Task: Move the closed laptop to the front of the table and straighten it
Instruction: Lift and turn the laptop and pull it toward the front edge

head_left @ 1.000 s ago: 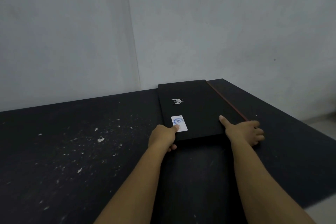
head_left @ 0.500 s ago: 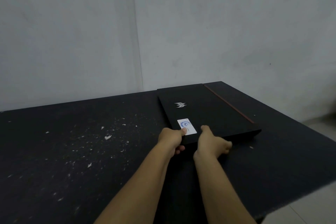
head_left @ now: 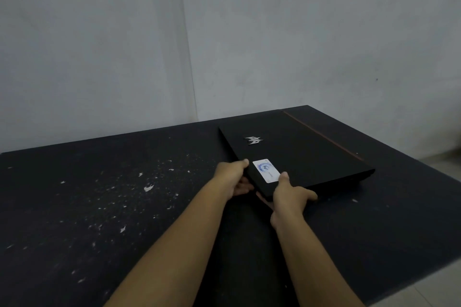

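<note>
The closed laptop (head_left: 304, 154) lies toward the far right part of the counter (head_left: 99, 207), skewed, with one corner pointing toward the person. Its black lid carries a silver logo (head_left: 254, 140), a pale rectangular sticker (head_left: 266, 171) near the close corner, and a thin reddish stripe (head_left: 324, 136) along the far right side. The near corner seems raised slightly off the surface, though the dark lid against the dark top makes that hard to judge.

The left hand (head_left: 233, 179) closes its grip on the laptop's left edge near that corner, thumb on top and fingers curled beneath, mostly hidden. The right hand (head_left: 290, 198) closes its grip on the near edge just beside the sticker, thumb tip touching the sticker's corner; its fingers run under the laptop and only partly show. Both bare forearms run out of the bottom of the view.

The counter is black, scattered with pale flecks and chips on its left half. Its front edge is cut off by the frame. Behind it stand plain grey walls (head_left: 324, 32) meeting at a corner, and a strip of pale floor (head_left: 444, 286) shows at the right.
</note>
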